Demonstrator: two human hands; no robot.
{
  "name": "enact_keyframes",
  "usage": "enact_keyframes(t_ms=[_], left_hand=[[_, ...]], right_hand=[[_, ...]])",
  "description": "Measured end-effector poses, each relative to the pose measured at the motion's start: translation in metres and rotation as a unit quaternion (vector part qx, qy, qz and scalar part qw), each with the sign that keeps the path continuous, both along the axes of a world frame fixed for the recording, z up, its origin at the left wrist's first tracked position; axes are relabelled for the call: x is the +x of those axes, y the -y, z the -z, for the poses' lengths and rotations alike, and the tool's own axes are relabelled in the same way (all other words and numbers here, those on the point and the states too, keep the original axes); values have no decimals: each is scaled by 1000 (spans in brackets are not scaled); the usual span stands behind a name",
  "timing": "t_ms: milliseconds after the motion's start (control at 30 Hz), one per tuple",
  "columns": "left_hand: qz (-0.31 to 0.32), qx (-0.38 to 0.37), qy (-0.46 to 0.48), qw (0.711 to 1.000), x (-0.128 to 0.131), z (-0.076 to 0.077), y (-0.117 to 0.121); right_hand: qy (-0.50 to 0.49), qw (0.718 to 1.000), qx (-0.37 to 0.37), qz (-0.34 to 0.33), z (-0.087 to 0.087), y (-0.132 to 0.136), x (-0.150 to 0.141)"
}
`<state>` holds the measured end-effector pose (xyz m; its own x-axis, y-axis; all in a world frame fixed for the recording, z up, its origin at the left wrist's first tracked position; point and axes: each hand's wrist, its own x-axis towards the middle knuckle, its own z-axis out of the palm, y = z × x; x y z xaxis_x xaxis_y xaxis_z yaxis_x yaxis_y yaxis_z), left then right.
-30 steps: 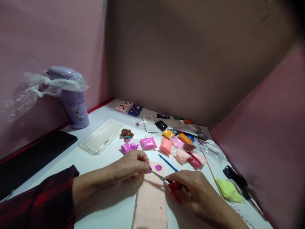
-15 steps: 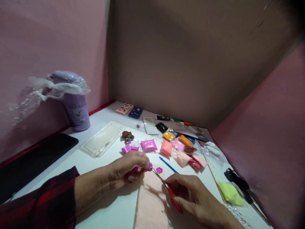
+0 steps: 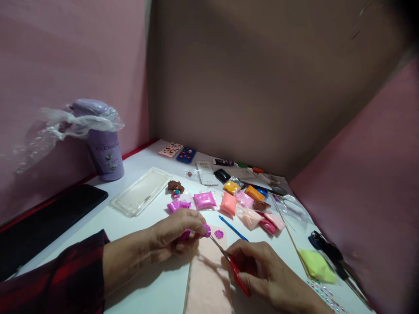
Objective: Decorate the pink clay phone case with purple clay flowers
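Pinched in the fingers of my left hand [image 3: 181,229] is a piece of purple clay [image 3: 207,230]; more of it shows below the fingers. My right hand [image 3: 262,266] grips small red-handled scissors [image 3: 238,277], their tips meeting the edge of the clay. Beneath both hands lies a flat, pale peach clay-covered slab [image 3: 207,279]. A purple clay flower [image 3: 218,234] sits near its far end. A blue tool [image 3: 233,227] rests on the table just beyond my right hand.
Several clay packets surround an orange packet [image 3: 254,192]. Brown clay [image 3: 176,186] lies by a clear case [image 3: 140,192]. At the left are a purple tumbler [image 3: 106,152] and a black phone-like slab [image 3: 62,222]. A yellow-green packet [image 3: 317,265] and a thin stick [image 3: 291,235] lie right.
The scissor blades have closed together at the edge of the purple clay. Both hands stay in nearly the same place.
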<state>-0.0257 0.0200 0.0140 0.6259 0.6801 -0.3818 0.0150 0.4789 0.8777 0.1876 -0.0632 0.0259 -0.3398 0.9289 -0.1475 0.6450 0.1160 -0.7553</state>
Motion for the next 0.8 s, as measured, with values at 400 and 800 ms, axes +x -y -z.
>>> enact_keyframes(t_ms=[400,800], left_hand=[[4,-9,-1,1000,0,-3,0],[-2,-28,-1,1000,-1,-4,0]], right_hand=[[-6,1000,-15,0,2,-1,2],[3,1000,-4,-4,-1,-2,3]])
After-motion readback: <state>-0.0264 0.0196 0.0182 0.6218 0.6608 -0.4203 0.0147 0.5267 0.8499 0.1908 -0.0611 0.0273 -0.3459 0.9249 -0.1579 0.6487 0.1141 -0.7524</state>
